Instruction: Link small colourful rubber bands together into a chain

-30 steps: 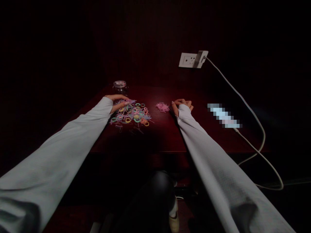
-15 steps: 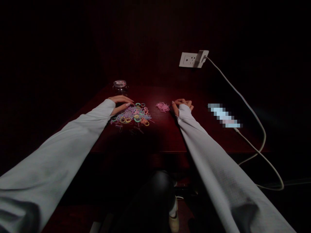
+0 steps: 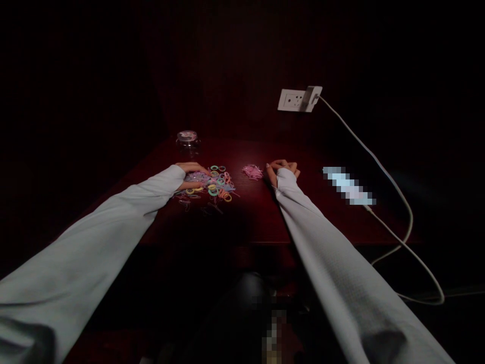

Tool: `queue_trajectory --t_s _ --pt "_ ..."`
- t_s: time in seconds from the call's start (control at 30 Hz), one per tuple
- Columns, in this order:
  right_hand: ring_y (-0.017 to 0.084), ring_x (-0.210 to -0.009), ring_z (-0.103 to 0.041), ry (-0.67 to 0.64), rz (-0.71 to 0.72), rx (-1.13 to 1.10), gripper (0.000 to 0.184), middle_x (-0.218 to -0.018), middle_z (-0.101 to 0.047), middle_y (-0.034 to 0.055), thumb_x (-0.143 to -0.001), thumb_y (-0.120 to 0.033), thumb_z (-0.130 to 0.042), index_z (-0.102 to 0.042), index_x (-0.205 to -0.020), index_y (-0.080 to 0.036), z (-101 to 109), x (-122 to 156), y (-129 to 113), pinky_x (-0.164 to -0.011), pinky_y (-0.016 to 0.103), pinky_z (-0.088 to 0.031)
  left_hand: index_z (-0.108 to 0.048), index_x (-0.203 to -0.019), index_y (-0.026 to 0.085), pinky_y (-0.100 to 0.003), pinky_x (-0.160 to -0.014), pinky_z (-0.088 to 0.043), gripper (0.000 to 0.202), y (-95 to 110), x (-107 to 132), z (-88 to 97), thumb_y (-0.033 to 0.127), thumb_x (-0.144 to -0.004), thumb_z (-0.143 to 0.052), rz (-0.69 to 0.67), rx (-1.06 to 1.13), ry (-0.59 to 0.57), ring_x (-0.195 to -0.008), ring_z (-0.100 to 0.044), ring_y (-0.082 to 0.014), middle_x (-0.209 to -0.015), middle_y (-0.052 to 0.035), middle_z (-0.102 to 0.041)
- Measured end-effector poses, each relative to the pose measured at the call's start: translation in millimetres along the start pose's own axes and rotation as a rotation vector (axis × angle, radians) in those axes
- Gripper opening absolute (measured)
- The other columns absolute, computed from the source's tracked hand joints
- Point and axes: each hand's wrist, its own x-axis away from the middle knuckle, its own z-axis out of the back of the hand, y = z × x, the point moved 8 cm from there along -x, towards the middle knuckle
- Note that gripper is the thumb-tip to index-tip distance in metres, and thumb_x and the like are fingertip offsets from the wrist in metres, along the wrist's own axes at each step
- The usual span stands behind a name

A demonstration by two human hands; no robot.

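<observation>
A mixed pile of small coloured hair ties and thin elastic bands (image 3: 217, 184) lies on the dark red table (image 3: 257, 217). My left hand (image 3: 191, 174) reaches into the pile's left side, its thumb and fingers apart around some purple bands. Right of this pile is a smaller heap of pink elastic bands (image 3: 252, 172). Just beyond the pink heap's right side, my right hand (image 3: 282, 171) rests on the table with its fingers curled. Whether anything is in those curled fingers is hidden.
A clear lidded jar (image 3: 188, 139) stands behind my left hand. To the right lies a phone (image 3: 348, 186), its screen blurred out, on a white charging cable (image 3: 394, 182). The cable runs up to a wall socket (image 3: 293, 100) and hangs past the table's front edge.
My left hand has moved a little right and deeper into the mixed pile. My right hand stays beside the pink heap. The whole view has shifted slightly.
</observation>
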Motion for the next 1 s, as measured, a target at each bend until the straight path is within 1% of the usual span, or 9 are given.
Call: queue_trajectory --t_s 0.07,0.23,0.3,0.43,0.53,0.63,0.7,0.87,1.0 --pt "0.033 -0.124 -0.046 -0.010 -0.011 0.006 0.033 -0.128 -0.074 0.0085 -0.105 -0.040 -0.058 -0.081 -0.090 -0.023 -3 -1 2 -0.102 0.046 -0.031 -0.085 -0.112 0.027 -0.039 -0.111 -0.055 0.042 -3 1 1.1 0.058 -0.088 -0.072 0.035 0.018 0.034 -0.115 -0.076 -0.0293 -0.120 -0.0102 -0.083" --pt "0.032 -0.125 -0.048 0.011 0.032 0.019 0.041 -0.126 -0.074 0.0095 -0.109 -0.043 -0.051 -0.082 -0.090 -0.023 -1 1 0 -0.103 0.047 -0.032 -0.083 -0.116 0.022 -0.040 -0.105 -0.057 0.043 -17 3 5.2 0.052 -0.088 -0.072 0.126 0.059 0.113 -0.105 -0.078 -0.0289 -0.112 -0.0094 -0.084" --pt "0.032 -0.124 -0.048 0.016 0.040 0.011 0.040 -0.126 -0.075 0.0091 -0.109 -0.041 -0.052 -0.082 -0.090 -0.024 0 2 -1 -0.103 0.047 -0.032 -0.083 -0.115 0.022 -0.040 -0.103 -0.058 0.044 -20 3 7.8 0.054 -0.087 -0.073 0.142 0.074 0.150 -0.104 -0.078 -0.0292 -0.111 -0.0095 -0.084" --pt "0.032 -0.126 -0.049 0.009 0.010 0.030 0.030 -0.128 -0.075 0.0074 -0.105 -0.033 -0.058 -0.083 -0.092 -0.024 -1 1 0 -0.104 0.047 -0.033 -0.084 -0.113 0.021 -0.040 -0.101 -0.060 0.048 -24 2 9.5 0.059 -0.086 -0.074 0.195 0.096 0.190 -0.104 -0.077 -0.0301 -0.110 -0.0095 -0.084" --pt "0.032 -0.126 -0.049 0.000 0.007 0.031 0.026 -0.129 -0.075 0.0068 -0.104 -0.034 -0.062 -0.084 -0.093 -0.024 0 1 -1 -0.103 0.046 -0.033 -0.084 -0.113 0.019 -0.041 -0.101 -0.060 0.051 -25 2 9.5 0.061 -0.086 -0.074 0.200 0.103 0.212 -0.106 -0.077 -0.0317 -0.111 -0.0106 -0.084" --pt "0.032 -0.127 -0.049 0.000 0.011 0.030 0.028 -0.130 -0.075 0.0071 -0.105 -0.035 -0.061 -0.084 -0.093 -0.024 2 1 -2 -0.103 0.045 -0.033 -0.084 -0.113 0.019 -0.043 -0.103 -0.060 0.052 -25 3 9.4 0.063 -0.087 -0.073 0.199 0.095 0.235 -0.107 -0.077 -0.0325 -0.112 -0.0104 -0.085" --pt "0.033 -0.127 -0.049 0.004 0.018 0.027 0.028 -0.130 -0.075 0.0074 -0.105 -0.035 -0.061 -0.084 -0.095 -0.023 2 2 -2 -0.103 0.045 -0.033 -0.085 -0.114 0.019 -0.042 -0.103 -0.061 0.055 -25 3 8.8 0.066 -0.088 -0.072 0.206 0.104 0.248 -0.105 -0.078 -0.0316 -0.110 -0.0102 -0.085" --pt "0.034 -0.126 -0.049 0.012 0.036 0.017 0.032 -0.126 -0.075 0.0095 -0.106 -0.038 -0.059 -0.084 -0.097 -0.021 -1 0 0 -0.103 0.047 -0.033 -0.086 -0.116 0.019 -0.035 -0.095 -0.063 0.063 -23 4 8.0 0.074 -0.090 -0.069 0.213 0.143 0.274 -0.099 -0.080 -0.0290 -0.104 -0.0106 -0.086" --pt "0.035 -0.124 -0.049 0.017 0.047 0.004 0.041 -0.126 -0.074 0.0106 -0.108 -0.044 -0.051 -0.082 -0.092 -0.023 -4 -1 2 -0.101 0.048 -0.033 -0.086 -0.122 0.020 -0.033 -0.087 -0.063 0.067 -23 2 4.2 0.077 -0.095 -0.061 0.217 0.150 0.241 -0.094 -0.080 -0.0282 -0.104 -0.0104 -0.086"
